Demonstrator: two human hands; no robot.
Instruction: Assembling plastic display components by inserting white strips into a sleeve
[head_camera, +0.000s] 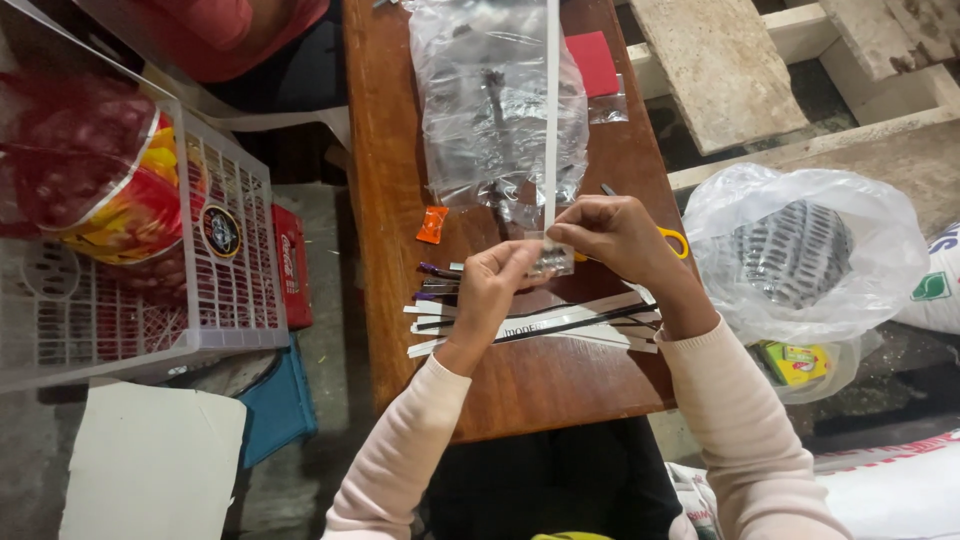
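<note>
Head view: left hand (492, 283) and right hand (615, 237) both pinch a small clear packet (551, 260) over the wooden table (520, 385), fingers closed narrow. A long white strip (551, 110) rises from it. More strips (560, 325) lie just below the hands.
</note>
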